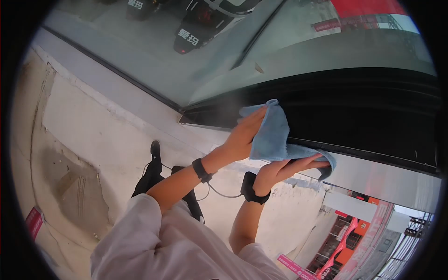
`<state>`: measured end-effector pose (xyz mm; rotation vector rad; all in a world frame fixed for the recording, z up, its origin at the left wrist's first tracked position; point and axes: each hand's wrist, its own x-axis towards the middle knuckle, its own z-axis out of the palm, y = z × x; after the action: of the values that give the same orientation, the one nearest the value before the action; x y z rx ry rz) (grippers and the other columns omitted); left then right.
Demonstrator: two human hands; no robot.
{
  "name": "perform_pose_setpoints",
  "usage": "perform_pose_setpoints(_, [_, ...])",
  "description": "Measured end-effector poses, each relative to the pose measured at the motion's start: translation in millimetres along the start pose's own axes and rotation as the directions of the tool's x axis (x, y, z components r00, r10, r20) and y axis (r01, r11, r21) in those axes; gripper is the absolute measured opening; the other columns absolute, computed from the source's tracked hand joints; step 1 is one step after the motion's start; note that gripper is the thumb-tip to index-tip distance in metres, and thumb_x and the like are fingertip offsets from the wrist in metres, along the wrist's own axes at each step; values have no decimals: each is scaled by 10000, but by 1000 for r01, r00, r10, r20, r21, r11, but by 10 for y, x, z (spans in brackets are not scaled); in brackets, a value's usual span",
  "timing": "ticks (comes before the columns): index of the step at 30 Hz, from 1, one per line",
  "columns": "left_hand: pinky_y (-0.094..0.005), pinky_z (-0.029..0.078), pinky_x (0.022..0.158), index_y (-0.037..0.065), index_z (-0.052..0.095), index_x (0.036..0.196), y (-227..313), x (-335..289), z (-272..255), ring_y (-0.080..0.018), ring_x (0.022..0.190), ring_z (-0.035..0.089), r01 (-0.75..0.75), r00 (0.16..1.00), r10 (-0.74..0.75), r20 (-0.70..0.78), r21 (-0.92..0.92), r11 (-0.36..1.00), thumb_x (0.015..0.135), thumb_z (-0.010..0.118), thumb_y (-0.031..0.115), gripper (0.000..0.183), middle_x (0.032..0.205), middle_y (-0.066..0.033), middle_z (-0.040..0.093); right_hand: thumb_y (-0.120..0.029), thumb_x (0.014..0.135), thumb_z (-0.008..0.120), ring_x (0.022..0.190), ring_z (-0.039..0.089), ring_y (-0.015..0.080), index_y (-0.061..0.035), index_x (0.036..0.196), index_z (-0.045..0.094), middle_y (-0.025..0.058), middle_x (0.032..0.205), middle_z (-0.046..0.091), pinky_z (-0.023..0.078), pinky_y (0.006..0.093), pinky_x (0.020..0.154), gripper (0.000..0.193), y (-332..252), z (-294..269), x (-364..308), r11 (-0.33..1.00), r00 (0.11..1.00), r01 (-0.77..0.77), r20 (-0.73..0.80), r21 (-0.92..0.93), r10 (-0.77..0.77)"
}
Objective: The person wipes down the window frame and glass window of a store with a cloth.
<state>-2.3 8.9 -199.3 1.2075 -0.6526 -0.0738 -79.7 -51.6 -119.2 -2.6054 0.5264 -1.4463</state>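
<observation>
A blue microfiber cloth (270, 137) hangs bunched against the lower black frame (354, 112) of a large glass pane. My left hand (240, 137) grips its upper part, with the fingertips partly hidden by the fabric. Lower and to the right, my right hand (282, 173) holds the cloth's other end, its fingers extended along the fabric under the frame's edge. A black band sits on each wrist, and a thin cable (224, 193) runs between them.
The glass (154, 60) rises beyond the frame, with dark scooter-like vehicles (200, 28) showing in it. Below lies a worn concrete floor (93, 135) with a damp-looking patch. My black shoe (155, 150) stands near the wall's base. Red and orange storefronts (345, 233) appear at the lower right.
</observation>
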Motion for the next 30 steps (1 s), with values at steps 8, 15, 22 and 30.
perform_pose_setpoints(8, [-514,388,1006,16,602,1166,-797,-790,-163,-455,1168,506,258,941,-215,-261,144,955,980,486,155,259,1233,-226,585,-40,989,574,1530,36,533,-85,1630,204,368,1643,-18,202,559,1195,742,1041,53,-1232,998,915,33,403,-61,-6])
perform_pose_setpoints(15, [-538,257,1207,30,637,1235,387,115,98,-411,1417,411,-161,986,159,-53,-23,987,893,583,151,366,1418,-203,546,-301,1057,497,1558,140,371,-64,1633,130,211,1698,45,298,495,1212,723,31,-319,250,845,901,-387,-44,368,431])
perform_pose_setpoints(22, [-473,389,1124,23,522,1410,-911,-495,-133,-425,1312,508,-16,966,17,-259,6,1000,980,503,107,439,1444,-203,536,-313,1016,537,1543,14,503,-120,1649,85,299,1659,-145,284,547,1178,801,309,317,-693,989,985,26,174,-144,0])
perform_pose_setpoints(30, [-444,389,1125,26,597,1287,-1264,-855,-135,-431,1270,519,460,875,-447,-189,31,887,950,528,113,355,1375,-216,581,-116,984,572,1500,208,527,-35,1602,280,375,1631,102,242,535,1187,688,992,23,-1233,990,876,93,481,-103,-32])
